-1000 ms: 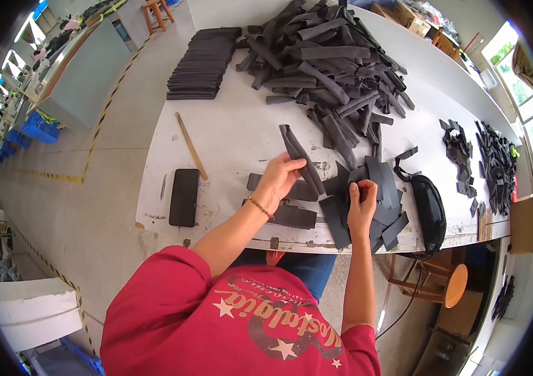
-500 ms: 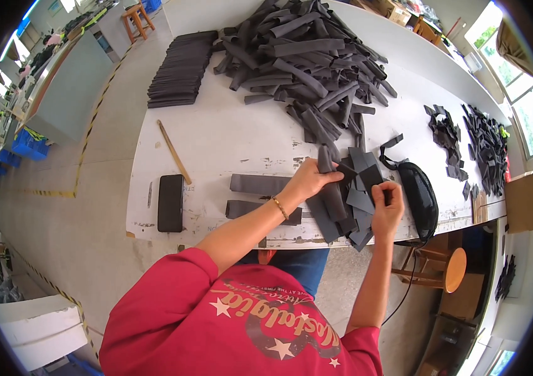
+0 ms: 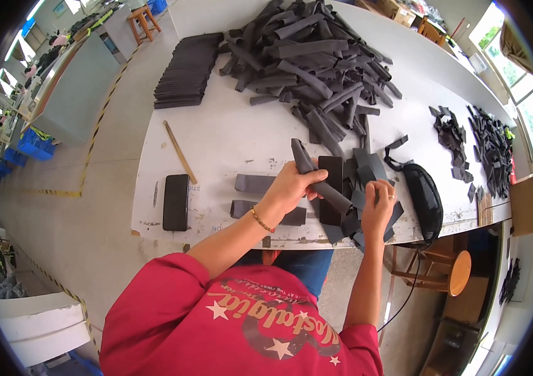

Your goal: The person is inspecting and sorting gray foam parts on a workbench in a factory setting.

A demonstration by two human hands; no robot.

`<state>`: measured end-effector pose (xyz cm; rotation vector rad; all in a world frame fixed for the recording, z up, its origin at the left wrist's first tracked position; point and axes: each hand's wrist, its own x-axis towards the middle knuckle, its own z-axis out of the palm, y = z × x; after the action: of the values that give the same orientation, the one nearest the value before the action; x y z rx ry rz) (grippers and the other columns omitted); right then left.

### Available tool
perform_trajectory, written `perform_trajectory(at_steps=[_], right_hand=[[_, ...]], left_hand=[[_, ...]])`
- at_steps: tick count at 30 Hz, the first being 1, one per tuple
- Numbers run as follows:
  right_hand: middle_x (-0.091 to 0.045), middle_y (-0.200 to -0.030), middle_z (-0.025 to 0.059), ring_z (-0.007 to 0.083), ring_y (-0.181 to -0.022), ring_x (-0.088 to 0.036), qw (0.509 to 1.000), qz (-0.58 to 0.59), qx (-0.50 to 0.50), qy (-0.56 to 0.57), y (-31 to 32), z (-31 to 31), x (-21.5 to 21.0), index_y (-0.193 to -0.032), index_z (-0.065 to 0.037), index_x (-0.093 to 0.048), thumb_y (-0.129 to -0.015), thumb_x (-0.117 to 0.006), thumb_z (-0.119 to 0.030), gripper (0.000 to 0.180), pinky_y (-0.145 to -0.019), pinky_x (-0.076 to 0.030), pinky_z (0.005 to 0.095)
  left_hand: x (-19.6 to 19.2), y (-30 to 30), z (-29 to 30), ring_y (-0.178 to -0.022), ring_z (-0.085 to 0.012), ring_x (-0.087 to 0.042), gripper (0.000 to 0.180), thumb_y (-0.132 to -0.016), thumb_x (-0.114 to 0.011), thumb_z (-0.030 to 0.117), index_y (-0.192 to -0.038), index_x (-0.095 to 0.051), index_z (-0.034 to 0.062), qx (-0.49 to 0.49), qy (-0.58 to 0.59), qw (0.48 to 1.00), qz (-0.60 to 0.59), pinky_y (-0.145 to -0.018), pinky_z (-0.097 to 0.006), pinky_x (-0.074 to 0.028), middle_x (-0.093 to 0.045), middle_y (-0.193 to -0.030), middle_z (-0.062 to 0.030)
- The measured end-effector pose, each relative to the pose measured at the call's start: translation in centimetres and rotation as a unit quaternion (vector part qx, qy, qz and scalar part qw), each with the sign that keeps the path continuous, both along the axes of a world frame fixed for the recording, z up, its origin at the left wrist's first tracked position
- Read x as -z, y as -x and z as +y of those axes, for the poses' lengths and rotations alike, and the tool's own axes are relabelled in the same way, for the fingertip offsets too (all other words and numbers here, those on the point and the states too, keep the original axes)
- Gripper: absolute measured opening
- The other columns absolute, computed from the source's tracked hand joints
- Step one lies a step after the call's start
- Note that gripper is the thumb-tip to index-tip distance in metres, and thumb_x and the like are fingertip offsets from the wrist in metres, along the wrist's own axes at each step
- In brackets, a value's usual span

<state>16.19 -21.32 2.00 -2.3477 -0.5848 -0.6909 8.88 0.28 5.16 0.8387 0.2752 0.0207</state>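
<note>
My left hand (image 3: 292,187) is closed round a dark grey fabric tube (image 3: 338,198), which slants down to the right. Beneath its lower part is a flat black rectangular piece (image 3: 331,169) whose kind I cannot make out. To the right, my right hand (image 3: 377,205) is above loose flat grey pieces (image 3: 359,164), fingers curled together; whatever they may grip is hidden. Two flat dark grey strips, an upper one (image 3: 254,183) and a lower one (image 3: 241,208), lie left of my left hand, the lower partly behind my wrist.
A big heap of dark tubes (image 3: 316,62) covers the table's back, beside a neat stack of strips (image 3: 186,72). A wooden stick (image 3: 180,153) and black phone (image 3: 175,202) lie left. A black mesh-covered object (image 3: 422,202) sits right, its cable hanging down beside a wooden stool (image 3: 459,273).
My left hand has shifted left with the fabric tube, uncovering more of the black rectangular piece. My right hand has moved slightly down and left, its fingers curled more.
</note>
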Motion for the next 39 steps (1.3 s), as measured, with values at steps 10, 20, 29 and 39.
perform_trajectory(at_steps=[10, 20, 29, 39], right_hand=[[-0.067, -0.087, -0.0006, 0.004, -0.078, -0.055, 0.766, 0.459, -0.222, -0.391, 4.2, 3.2, -1.3, -0.102, 0.004, -0.068, -0.092, -0.068, -0.016, 0.023, -0.07, -0.045, 0.0195], [-0.069, -0.093, 0.0018, 0.0056, -0.081, -0.059, 0.67, 0.581, -0.274, -0.373, 5.5, 4.4, -1.7, -0.103, 0.003, -0.067, -0.098, -0.058, -0.025, 0.029, -0.074, -0.047, 0.0197], [-0.067, -0.077, 0.0083, 0.0175, -0.066, -0.063, 0.849, 0.468, -0.039, -0.241, 1.0, 0.4, -0.1, -0.098, 0.001, -0.064, -0.096, -0.061, -0.026, 0.027, -0.065, -0.054, 0.0323], [-0.054, -0.071, -0.0068, 0.0018, -0.064, -0.045, 0.809, 0.473, -0.185, -0.297, 6.7, 6.6, -0.1, -0.083, -0.001, -0.062, -0.09, -0.069, -0.02, 0.022, -0.056, -0.036, 0.0201]], left_hand=[[1.2, 1.5, 3.1, -0.09, -0.0171, -0.065, 0.033, -0.087, -0.065, 0.005, -0.119, -0.062, 0.0005, 0.027, -0.016, 0.998, -0.06, -0.079, -0.031, -0.052, -0.069, -0.099, -0.0131], [2.3, 3.0, 1.6, -0.089, -0.0126, -0.062, 0.034, -0.084, -0.075, 0.016, -0.111, -0.063, 0.0004, 0.136, 0.022, 0.99, -0.041, -0.075, -0.027, -0.049, -0.065, -0.097, -0.0033], [3.6, 2.3, 2.4, -0.059, -0.0095, -0.05, 0.024, -0.075, -0.084, 0.019, -0.077, -0.066, 0.0022, -0.043, -0.078, 0.994, 0.062, -0.053, -0.026, -0.041, -0.061, -0.072, -0.0017], [3.1, 2.2, 0.1, -0.069, -0.0103, -0.06, 0.027, -0.075, -0.084, 0.016, -0.089, -0.07, -0.0021, -0.089, -0.075, 0.991, 0.067, -0.06, -0.028, -0.048, -0.068, -0.082, -0.0045]])
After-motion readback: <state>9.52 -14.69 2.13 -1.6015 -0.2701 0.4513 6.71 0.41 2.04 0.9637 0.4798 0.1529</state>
